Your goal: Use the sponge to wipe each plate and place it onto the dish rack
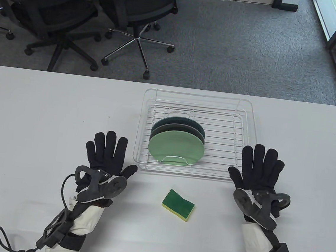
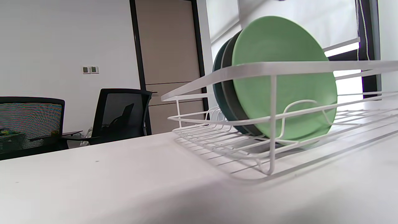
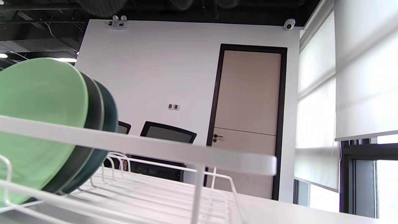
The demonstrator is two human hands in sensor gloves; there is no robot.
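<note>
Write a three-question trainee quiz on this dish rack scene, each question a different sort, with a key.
1. True or false: the sponge lies inside the dish rack.
2. How many plates stand in the rack? A) one B) two C) three
3. Fill in: the plate nearest the person is the ____ green plate.

Key
1. False. The sponge lies on the table, in front of the rack, between the left hand and the right hand, and neither hand touches it.
2. C. Behind the light green one stand a grey plate and a dark teal plate.
3. light
</note>
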